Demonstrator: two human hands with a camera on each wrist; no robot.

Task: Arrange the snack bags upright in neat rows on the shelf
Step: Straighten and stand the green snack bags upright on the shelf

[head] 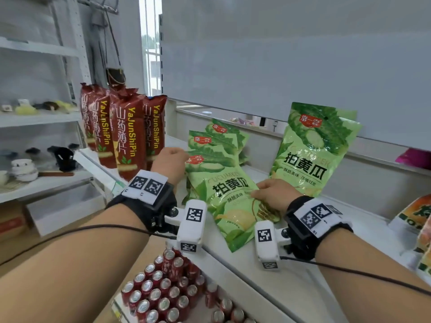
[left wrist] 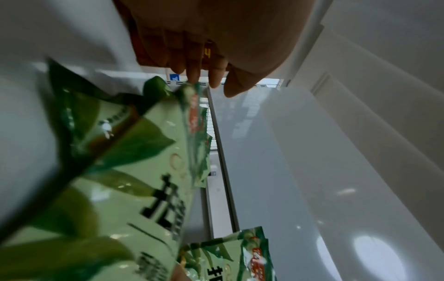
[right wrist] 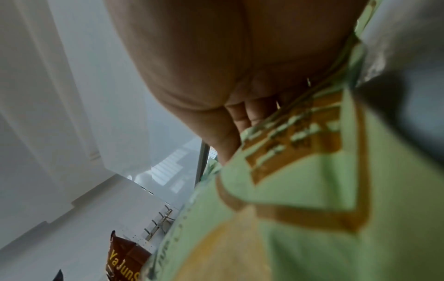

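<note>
A green cucumber snack bag (head: 224, 190) (left wrist: 134, 180) (right wrist: 300, 190) leans at the front of a short stack of the same green bags (head: 217, 141) on the white shelf (head: 303, 264). My left hand (head: 171, 159) (left wrist: 211, 76) holds its top left corner. My right hand (head: 270, 193) (right wrist: 242, 117) grips its right edge, fingers over the printed face. Another green bag (head: 312, 155) stands upright against the back panel to the right. Several red snack bags (head: 126, 136) (right wrist: 125, 256) stand upright in a group at the shelf's left end.
An orange bag (head: 417, 217) lies at the shelf's right end, and a pink package (head: 415, 157) sits behind it. Red soda cans (head: 163, 294) fill the lower shelf below my arms. A side rack (head: 46, 185) on the left carries bowls and small items.
</note>
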